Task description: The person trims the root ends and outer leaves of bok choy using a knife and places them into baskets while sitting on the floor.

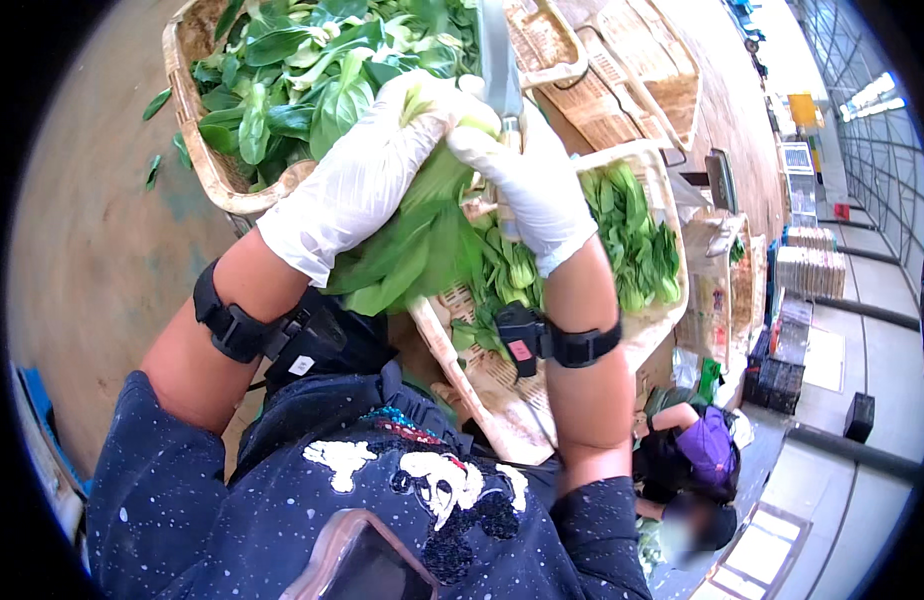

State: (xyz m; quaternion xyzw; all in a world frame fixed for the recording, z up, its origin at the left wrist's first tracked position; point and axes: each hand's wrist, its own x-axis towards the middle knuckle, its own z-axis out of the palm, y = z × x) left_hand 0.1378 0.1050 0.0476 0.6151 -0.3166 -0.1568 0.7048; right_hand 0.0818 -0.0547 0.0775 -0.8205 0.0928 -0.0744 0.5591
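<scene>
My left hand (367, 175), in a white glove, is closed round a head of bok choy (422, 250). Its green leaves hang down towards me and its pale base points away, up by my right hand. In my gloved right hand (532, 190) is a knife (498, 65), gripped by the handle, with the broad grey blade pointing away from me. Blade and bok choy base are close together; whether they touch is hard to make out. Beyond my hands, loose bok choy (257, 120) fills a worn, pale plastic crate (187, 130).
Right of my hands, another crate (674, 240) holds bok choy laid in rows (632, 235). More dirty crates (642, 60) stand at the far right. Loose leaves (156, 103) lie on the floor at left. A person in purple (707, 445) is at lower right.
</scene>
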